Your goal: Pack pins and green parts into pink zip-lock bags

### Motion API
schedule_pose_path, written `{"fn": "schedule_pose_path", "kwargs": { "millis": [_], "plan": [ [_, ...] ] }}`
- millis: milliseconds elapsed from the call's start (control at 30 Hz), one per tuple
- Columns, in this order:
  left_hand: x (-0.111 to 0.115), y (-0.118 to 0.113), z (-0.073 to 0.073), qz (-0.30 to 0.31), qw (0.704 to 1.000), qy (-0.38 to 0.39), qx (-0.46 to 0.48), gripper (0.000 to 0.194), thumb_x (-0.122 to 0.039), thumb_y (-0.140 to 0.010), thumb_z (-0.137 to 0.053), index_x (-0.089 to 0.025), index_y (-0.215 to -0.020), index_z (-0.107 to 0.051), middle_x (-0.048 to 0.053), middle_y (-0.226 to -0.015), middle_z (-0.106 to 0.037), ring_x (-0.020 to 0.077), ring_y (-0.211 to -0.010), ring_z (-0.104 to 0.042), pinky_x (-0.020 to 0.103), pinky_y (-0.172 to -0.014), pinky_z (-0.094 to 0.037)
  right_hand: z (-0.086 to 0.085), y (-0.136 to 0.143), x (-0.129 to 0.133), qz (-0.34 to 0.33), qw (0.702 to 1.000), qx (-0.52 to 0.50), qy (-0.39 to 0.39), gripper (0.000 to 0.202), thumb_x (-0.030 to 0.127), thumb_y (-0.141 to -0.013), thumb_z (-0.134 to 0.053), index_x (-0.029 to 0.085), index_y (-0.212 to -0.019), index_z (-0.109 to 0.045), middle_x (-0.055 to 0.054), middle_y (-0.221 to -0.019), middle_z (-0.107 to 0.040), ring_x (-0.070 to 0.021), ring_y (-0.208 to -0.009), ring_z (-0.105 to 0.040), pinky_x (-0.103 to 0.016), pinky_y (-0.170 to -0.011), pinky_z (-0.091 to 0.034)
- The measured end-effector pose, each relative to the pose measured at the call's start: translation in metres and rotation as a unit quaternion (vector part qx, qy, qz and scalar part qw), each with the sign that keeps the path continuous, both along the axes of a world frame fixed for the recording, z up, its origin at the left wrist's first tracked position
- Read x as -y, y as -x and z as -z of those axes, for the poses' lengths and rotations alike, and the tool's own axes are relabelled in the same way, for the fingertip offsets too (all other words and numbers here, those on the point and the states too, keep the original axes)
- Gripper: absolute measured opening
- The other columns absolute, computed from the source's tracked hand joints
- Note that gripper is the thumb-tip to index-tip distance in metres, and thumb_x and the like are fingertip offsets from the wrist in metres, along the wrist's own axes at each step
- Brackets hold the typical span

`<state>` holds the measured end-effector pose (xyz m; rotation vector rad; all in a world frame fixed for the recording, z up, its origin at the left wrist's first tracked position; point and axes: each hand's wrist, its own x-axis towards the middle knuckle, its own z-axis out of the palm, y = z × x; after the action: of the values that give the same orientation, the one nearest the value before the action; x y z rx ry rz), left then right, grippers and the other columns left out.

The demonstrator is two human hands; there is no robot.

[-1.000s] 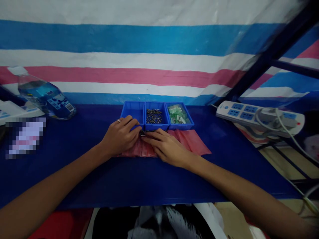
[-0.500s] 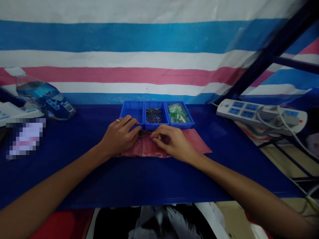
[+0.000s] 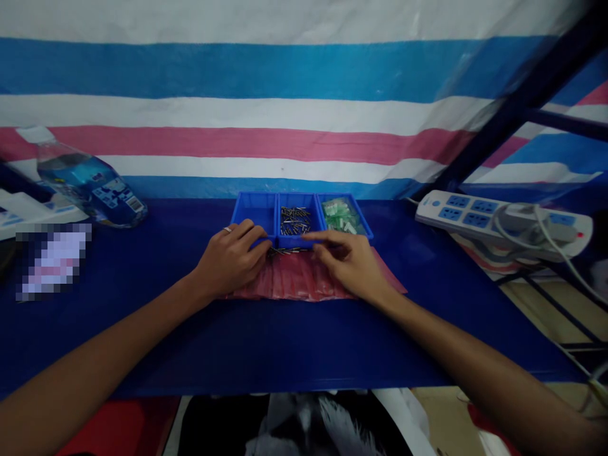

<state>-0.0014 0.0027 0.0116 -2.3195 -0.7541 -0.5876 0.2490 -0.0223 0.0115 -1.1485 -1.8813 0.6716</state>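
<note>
Head: L fingers [image 3: 256,251] prob. touching pins [image 3: 286,251]

The bare left hand [image 3: 234,259] and bare right hand [image 3: 354,258] partly hide the red translucent plastic sheeting [image 3: 292,280]. Thin dark metal pins [image 3: 284,251] between the hands blur together. Coarse pixels mask a flat pale object [image 3: 56,261].

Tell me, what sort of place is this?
It looks like a makeshift workbench for handling small parts, though I can't be certain: blue bins on the table, one holding thin dark pieces, a power strip at the right, and striped sheeting behind.
</note>
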Motion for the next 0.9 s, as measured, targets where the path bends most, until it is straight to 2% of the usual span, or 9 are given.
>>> {"fn": "schedule_pose_path", "kwargs": {
  "millis": [67, 133, 200, 333, 433, 600, 733, 800, 900],
  "plan": [
    [0.000, 0.000, 0.000, -0.001, 1.000, 0.000, 0.002, 0.012, -0.023, -0.091, -0.058, -0.021, -0.094, -0.069, 0.004, -0.095, -0.069, 0.0200, -0.088, -0.062, 0.033, -0.067, -0.048, 0.007, 0.003, 0.002, -0.044, 0.991, 0.109, -0.060, 0.033, 0.013, -0.092, -0.049, 0.024, -0.114, -0.072, -0.004, -0.111, -0.073, -0.0206, -0.098, -0.069, -0.040, -0.088, -0.055],
    [0.001, 0.000, 0.000, -0.002, 1.000, -0.001, 0.004, 0.011, -0.023, -0.090, -0.059, -0.021, -0.094, -0.069, 0.004, -0.095, -0.069, 0.0201, -0.088, -0.062, 0.033, -0.067, -0.048, 0.014, 0.006, 0.003, -0.077, 0.969, 0.211, -0.107, 0.037, 0.013, -0.095, -0.046, 0.023, -0.124, -0.067, -0.006, -0.125, -0.068, -0.0230, -0.111, -0.064, -0.042, -0.094, -0.053],
    [0.001, 0.000, 0.000, -0.002, 1.000, -0.001, 0.004, 0.011, -0.022, -0.090, -0.059, -0.021, -0.094, -0.069, 0.004, -0.095, -0.069, 0.0204, -0.088, -0.062, 0.033, -0.067, -0.048, 0.019, 0.010, 0.003, -0.079, 0.945, 0.288, -0.135, 0.039, 0.015, -0.097, -0.045, 0.021, -0.132, -0.061, -0.010, -0.129, -0.064, -0.0254, -0.114, -0.062, -0.042, -0.091, -0.054],
    [0.001, 0.001, 0.001, 0.003, 1.000, 0.002, 0.004, 0.011, -0.021, -0.089, -0.059, -0.020, -0.094, -0.069, 0.004, -0.095, -0.069, 0.0204, -0.088, -0.062, 0.033, -0.067, -0.049, 0.022, 0.015, 0.002, -0.063, 0.922, 0.354, -0.144, 0.039, 0.016, -0.099, -0.044, 0.020, -0.135, -0.058, -0.011, -0.111, -0.066, -0.0223, -0.094, -0.064, -0.034, -0.072, -0.054],
    [0.000, 0.001, 0.001, 0.004, 1.000, 0.004, 0.005, 0.011, -0.021, -0.089, -0.059, -0.020, -0.095, -0.069, 0.004, -0.095, -0.069, 0.0202, -0.088, -0.061, 0.033, -0.066, -0.049, 0.021, 0.015, 0.001, -0.066, 0.920, 0.363, -0.130, 0.031, 0.015, -0.098, -0.044, 0.016, -0.119, -0.067, -0.010, -0.100, -0.065, -0.0190, -0.082, -0.062, -0.032, -0.069, -0.050],
    [0.000, 0.000, 0.000, 0.002, 1.000, 0.004, 0.002, 0.012, -0.021, -0.089, -0.059, -0.020, -0.095, -0.070, 0.005, -0.094, -0.068, 0.0204, -0.087, -0.061, 0.033, -0.067, -0.048, 0.014, 0.011, -0.001, -0.077, 0.953, 0.280, -0.090, 0.019, 0.013, -0.092, -0.051, 0.013, -0.098, -0.069, -0.008, -0.094, -0.063, -0.0161, -0.079, -0.060, -0.030, -0.071, -0.048],
    [0.000, 0.001, 0.000, 0.000, 1.000, 0.000, 0.000, 0.013, -0.022, -0.090, -0.058, -0.020, -0.095, -0.070, 0.005, -0.095, -0.069, 0.0198, -0.088, -0.061, 0.032, -0.067, -0.047, 0.002, 0.006, -0.001, -0.058, 0.994, 0.087, -0.015, 0.021, 0.010, -0.084, -0.056, 0.016, -0.100, -0.069, -0.002, -0.086, -0.066, -0.0119, -0.072, -0.060, -0.027, -0.068, -0.048],
    [-0.001, 0.001, 0.001, -0.001, 1.000, -0.005, 0.002, 0.012, -0.022, -0.090, -0.058, -0.021, -0.094, -0.070, 0.004, -0.094, -0.069, 0.0193, -0.087, -0.061, 0.032, -0.066, -0.047, -0.003, 0.003, -0.002, -0.053, 0.997, -0.018, 0.060, 0.020, 0.011, -0.082, -0.059, 0.017, -0.099, -0.068, 0.000, -0.079, -0.065, -0.0108, -0.066, -0.059, -0.026, -0.063, -0.049],
    [-0.001, 0.000, 0.001, -0.002, 1.000, -0.008, 0.000, 0.012, -0.022, -0.090, -0.058, -0.020, -0.093, -0.070, 0.004, -0.093, -0.068, 0.0191, -0.086, -0.061, 0.032, -0.065, -0.047, -0.006, 0.001, -0.004, -0.051, 0.982, -0.101, 0.149, 0.012, 0.014, -0.078, -0.065, 0.016, -0.090, -0.067, 0.001, -0.072, -0.065, -0.0102, -0.058, -0.058, -0.026, -0.058, -0.049]
  ]
}}
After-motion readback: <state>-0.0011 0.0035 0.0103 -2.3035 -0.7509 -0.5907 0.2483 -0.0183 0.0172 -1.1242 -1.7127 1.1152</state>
